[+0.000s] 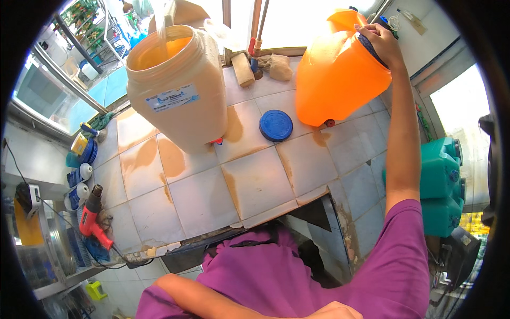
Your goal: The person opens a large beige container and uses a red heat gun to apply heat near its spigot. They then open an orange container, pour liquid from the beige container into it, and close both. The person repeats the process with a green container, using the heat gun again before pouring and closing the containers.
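My right hand [380,42] rests at the dark cap [371,48] of an orange plastic jerrycan [338,79], its fingers curled over the rim near the handle. The jerrycan leans, with a small red fitting low on its side. My left hand [334,312] lies across my front at the bottom edge, partly cut off; what its fingers do is hidden. An uncapped whitish plastic container [179,115] stands at the upper left, a stream of water falling into its wide mouth. Between the two containers a round blue lid [275,125] lies on the tiled counter [255,191].
A red heat gun [91,225] with a cord lies at the left, beside white-and-blue bottles [79,191] and blue lids [88,150]. A wooden block [242,71] and a pipe with a red valve [255,48] stand behind. Green containers [440,175] are at the right.
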`<state>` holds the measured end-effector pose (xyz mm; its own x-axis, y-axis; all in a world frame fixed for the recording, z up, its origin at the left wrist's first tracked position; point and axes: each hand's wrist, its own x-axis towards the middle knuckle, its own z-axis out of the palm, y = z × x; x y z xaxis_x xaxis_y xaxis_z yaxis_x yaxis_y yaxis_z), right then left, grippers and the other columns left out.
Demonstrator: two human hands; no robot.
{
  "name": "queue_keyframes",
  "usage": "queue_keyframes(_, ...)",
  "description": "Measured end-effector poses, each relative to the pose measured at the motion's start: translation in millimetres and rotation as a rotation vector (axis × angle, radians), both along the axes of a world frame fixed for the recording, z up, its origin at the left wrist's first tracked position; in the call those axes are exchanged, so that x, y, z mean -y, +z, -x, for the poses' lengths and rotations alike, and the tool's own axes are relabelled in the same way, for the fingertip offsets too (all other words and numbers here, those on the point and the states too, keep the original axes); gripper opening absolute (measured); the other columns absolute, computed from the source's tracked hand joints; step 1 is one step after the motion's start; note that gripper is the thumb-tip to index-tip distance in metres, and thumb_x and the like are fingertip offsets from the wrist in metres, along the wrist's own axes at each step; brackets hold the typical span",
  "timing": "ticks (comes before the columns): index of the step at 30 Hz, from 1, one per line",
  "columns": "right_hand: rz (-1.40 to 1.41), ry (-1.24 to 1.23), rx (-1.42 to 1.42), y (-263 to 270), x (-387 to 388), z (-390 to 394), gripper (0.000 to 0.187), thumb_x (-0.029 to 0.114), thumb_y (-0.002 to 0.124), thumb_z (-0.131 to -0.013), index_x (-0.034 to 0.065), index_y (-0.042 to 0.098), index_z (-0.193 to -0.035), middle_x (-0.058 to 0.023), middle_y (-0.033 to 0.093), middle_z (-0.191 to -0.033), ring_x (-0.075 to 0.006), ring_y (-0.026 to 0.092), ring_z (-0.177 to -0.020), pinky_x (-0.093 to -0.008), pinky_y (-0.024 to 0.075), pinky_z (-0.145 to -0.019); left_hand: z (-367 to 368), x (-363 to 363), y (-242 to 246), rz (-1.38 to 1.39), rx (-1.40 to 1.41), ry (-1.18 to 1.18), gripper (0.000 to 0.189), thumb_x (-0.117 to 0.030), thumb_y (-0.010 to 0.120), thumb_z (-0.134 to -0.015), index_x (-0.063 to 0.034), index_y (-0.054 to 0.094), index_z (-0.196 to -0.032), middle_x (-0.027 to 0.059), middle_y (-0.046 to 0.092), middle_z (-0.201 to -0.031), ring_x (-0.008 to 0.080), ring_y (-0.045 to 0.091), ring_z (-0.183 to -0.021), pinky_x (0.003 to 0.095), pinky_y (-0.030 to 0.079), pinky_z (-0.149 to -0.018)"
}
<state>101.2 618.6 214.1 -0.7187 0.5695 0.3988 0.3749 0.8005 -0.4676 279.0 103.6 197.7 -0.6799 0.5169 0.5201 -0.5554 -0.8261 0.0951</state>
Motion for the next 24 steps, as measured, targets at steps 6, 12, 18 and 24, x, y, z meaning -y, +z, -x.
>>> queue_keyframes(6,-0.098,-0.003,0.023,-2.2,-6.0,2.1,0.072,0.065,0.07,-0.084,0.0036,0.071,-0.121,-0.0154,0.074,-0.117,-0.0276,0.07,-0.109,-0.0361,0.0519,-0.098,8.6,-3.8,8.7,0.103,-0.02,0.066,0.047,-0.04,0.044,-0.108,-0.0091,0.049,-0.073,0.0119,0.05,-0.093,0.0253,0.048,-0.075,0.0394,0.04,-0.07)
queue_keyframes(12,-0.052,-0.009,0.02,-1.6,-9.7,2.8,0.071,0.062,0.072,-0.085,0.0008,0.07,-0.121,-0.0186,0.074,-0.117,-0.0293,0.07,-0.11,-0.0367,0.0517,-0.098,29.3,-13.4,-13.5,-0.091,-0.345,0.031,0.046,-0.043,0.041,-0.109,-0.0138,0.044,-0.073,0.0104,0.048,-0.098,0.0297,0.047,-0.083,0.0408,0.038,-0.076)
queue_keyframes(18,-0.083,-0.004,-0.002,-0.2,-2.2,3.5,0.07,0.058,0.074,-0.085,-0.0017,0.07,-0.12,-0.0234,0.073,-0.119,-0.034,0.07,-0.113,-0.0387,0.0513,-0.1,71.5,6.8,-66.2,0.05,-0.879,-0.239,0.032,-0.031,0.06,-0.1,-0.002,0.063,-0.112,0.0214,0.06,-0.123,0.0336,0.059,-0.115,0.0458,0.044,-0.102)
queue_keyframes(24,-0.104,-0.079,-0.03,1.9,14.2,0.5,0.067,0.057,0.074,-0.083,-0.0011,0.072,-0.116,-0.0224,0.074,-0.115,-0.0346,0.071,-0.111,-0.0403,0.0526,-0.099,106.4,67.9,-213.6,1.551,-1.217,-0.238,0.059,-0.039,0.064,-0.1,0.0038,0.053,-0.139,0.0248,0.061,-0.134,0.0353,0.06,-0.125,0.0424,0.045,-0.108)
